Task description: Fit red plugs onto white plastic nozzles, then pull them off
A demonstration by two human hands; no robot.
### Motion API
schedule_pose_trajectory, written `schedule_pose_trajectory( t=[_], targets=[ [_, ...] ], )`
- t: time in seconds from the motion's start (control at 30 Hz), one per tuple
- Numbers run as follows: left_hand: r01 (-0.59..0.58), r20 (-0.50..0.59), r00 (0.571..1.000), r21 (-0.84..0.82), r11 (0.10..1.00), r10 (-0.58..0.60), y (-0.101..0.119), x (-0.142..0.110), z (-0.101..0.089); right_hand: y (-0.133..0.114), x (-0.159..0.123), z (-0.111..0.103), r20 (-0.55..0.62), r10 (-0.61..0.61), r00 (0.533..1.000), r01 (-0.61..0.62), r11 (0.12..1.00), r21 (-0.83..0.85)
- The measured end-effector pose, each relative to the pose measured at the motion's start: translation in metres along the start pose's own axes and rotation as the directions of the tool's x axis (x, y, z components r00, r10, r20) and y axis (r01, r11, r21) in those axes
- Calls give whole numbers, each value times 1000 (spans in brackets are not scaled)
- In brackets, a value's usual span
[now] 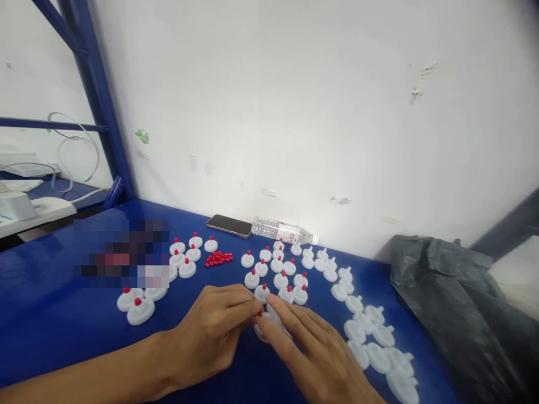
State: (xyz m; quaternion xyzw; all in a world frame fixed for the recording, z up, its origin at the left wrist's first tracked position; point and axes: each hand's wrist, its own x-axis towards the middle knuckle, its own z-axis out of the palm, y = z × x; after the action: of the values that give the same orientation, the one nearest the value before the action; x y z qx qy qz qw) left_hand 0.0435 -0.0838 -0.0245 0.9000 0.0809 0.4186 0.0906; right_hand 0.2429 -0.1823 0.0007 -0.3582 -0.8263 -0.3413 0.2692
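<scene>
My left hand (213, 328) and my right hand (314, 350) meet over the blue table (54, 331), both pinching one white plastic disc (266, 324). A small red cap (260, 314) shows at my left fingertips, right at the disc. The disc is mostly hidden by my fingers. Just beyond them stand several white discs with red caps (278, 275). A small heap of loose red caps (218, 258) lies further back to the left.
A curved row of white discs without caps (370, 331) runs along the right. More capped discs (138, 306) sit at the left. A phone (228, 225) and a lying water bottle (280, 230) rest by the wall. A dark plastic bag (455, 303) fills the right side.
</scene>
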Motion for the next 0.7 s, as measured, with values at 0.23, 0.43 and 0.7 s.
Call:
schedule_pose_trajectory(
  t=[0.23,0.43,0.7],
  targets=[
    [109,-44,993,-83,991,-113,-2,11,-13,13,14,-1,-31,76,997,-74,995,66],
    [210,-219,962,214,954,-162,-26,22,-42,83,30,0,206,466,861,-471,882,-26],
    [274,81,931,490,828,-356,-48,19,-48,114,-17,36,453,471,756,-452,878,-158]
  ],
)
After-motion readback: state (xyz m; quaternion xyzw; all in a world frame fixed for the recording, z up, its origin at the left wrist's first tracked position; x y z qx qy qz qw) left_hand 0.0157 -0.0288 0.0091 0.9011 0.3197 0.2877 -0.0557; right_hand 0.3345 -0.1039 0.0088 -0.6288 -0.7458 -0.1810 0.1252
